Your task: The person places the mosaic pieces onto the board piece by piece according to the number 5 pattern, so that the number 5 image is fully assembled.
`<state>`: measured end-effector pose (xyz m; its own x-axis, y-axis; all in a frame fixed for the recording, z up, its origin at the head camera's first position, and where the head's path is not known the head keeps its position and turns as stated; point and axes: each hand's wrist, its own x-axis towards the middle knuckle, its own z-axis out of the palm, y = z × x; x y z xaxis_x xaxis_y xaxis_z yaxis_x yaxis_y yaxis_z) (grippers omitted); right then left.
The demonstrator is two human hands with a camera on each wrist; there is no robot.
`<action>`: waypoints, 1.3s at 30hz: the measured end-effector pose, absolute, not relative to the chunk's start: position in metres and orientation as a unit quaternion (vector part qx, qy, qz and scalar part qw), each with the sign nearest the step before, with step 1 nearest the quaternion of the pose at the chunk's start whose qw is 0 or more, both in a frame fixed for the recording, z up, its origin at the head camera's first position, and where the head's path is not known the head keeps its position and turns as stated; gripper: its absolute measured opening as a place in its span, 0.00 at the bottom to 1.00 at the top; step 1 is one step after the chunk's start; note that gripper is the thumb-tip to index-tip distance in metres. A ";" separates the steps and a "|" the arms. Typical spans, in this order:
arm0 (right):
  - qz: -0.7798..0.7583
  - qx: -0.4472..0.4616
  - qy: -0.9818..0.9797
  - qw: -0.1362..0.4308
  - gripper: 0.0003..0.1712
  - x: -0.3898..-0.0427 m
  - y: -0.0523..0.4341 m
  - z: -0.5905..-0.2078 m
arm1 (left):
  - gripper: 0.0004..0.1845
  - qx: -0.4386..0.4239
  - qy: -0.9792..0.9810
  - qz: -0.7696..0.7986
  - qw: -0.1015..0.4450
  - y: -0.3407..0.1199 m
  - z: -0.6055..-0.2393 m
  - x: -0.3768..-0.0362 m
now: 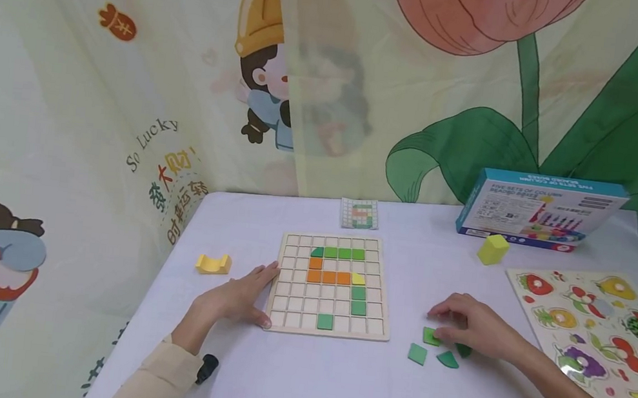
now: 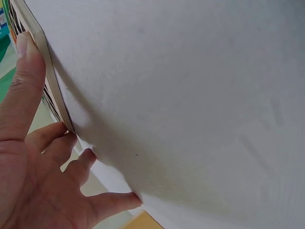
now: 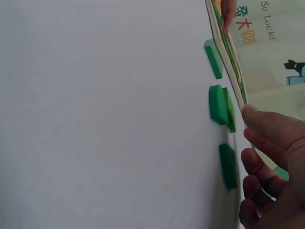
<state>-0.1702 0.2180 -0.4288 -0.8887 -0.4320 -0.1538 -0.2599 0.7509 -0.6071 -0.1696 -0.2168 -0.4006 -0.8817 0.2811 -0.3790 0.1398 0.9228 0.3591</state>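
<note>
A wooden grid board (image 1: 330, 317) lies mid-table with green, orange and yellow tiles set in it. My left hand (image 1: 239, 295) lies flat against the board's left edge, fingers straight; in the left wrist view the left hand (image 2: 38, 181) presses the board's rim (image 2: 47, 81). To the right of the board my right hand (image 1: 466, 323) hovers low over loose green tiles. Its loosely curled fingertips touch one green tile (image 1: 430, 336), which still lies flat. Two more green tiles (image 1: 417, 354) (image 1: 447, 360) lie just in front. The right wrist view shows the green tiles (image 3: 219, 102) beside my fingers (image 3: 267, 129).
A small pattern card (image 1: 359, 214) lies behind the board. A yellow arch block (image 1: 213, 264) sits at the left and a yellow block (image 1: 493, 249) at the back right, before a blue box (image 1: 539, 212). A fruit puzzle board (image 1: 602, 332) fills the right edge.
</note>
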 end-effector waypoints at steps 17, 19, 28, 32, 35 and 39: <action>-0.296 -0.206 0.927 0.104 0.18 -0.155 0.229 -0.442 | 0.56 0.115 0.955 0.158 0.221 -0.217 -0.400 -0.170; -0.292 -0.207 0.928 0.105 0.18 -0.155 0.227 -0.442 | 0.56 0.114 0.956 0.158 0.221 -0.217 -0.399 -0.169; -0.273 -0.203 0.936 0.091 0.15 -0.163 0.206 -0.434 | 0.56 0.104 0.955 0.164 0.224 -0.217 -0.398 -0.169; -0.280 -0.223 0.931 0.077 0.14 -0.170 0.180 -0.431 | 0.56 0.103 0.955 0.166 0.224 -0.217 -0.399 -0.170; -0.294 -0.236 0.924 0.072 0.14 -0.173 0.153 -0.431 | 0.57 0.105 0.954 0.168 0.224 -0.218 -0.401 -0.170; -0.310 -0.256 0.914 0.060 0.14 -0.176 0.110 -0.433 | 0.57 0.108 0.953 0.176 0.223 -0.218 -0.402 -0.170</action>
